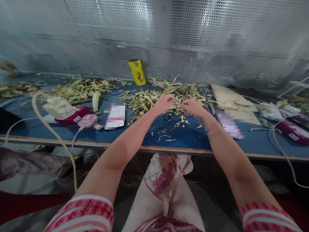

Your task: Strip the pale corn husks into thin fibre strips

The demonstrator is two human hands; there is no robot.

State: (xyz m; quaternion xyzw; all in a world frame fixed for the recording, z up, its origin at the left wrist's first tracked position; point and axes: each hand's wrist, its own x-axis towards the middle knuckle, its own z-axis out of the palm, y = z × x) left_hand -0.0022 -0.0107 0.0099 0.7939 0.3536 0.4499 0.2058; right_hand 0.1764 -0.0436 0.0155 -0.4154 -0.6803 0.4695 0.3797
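Over a heap of pale green, dry-looking plant scraps (pixel 142 104), my left hand (pixel 166 101) and my right hand (pixel 191 108) come close together with their fingers pinched. Between the fingertips is a small whitish thing (pixel 179 100), too small to name. Just below my hands lies a thin dark loop (pixel 166 116) at the heap's front edge. Something red shows partly beside my right wrist. Small scraps (pixel 166 139) are scattered on the blue tabletop (pixel 149 138) in front of the heap.
A yellow tube-like packet (pixel 137 72) stands by the perforated metal wall (pixel 164 42). Phones lie left (pixel 116 116) and right (pixel 228 124). Brown cardboard (pixel 234 100), a maroon device with a cable (pixel 72 115), another maroon device (pixel 294 132) and more scraps (pixel 79 90) are on the table.
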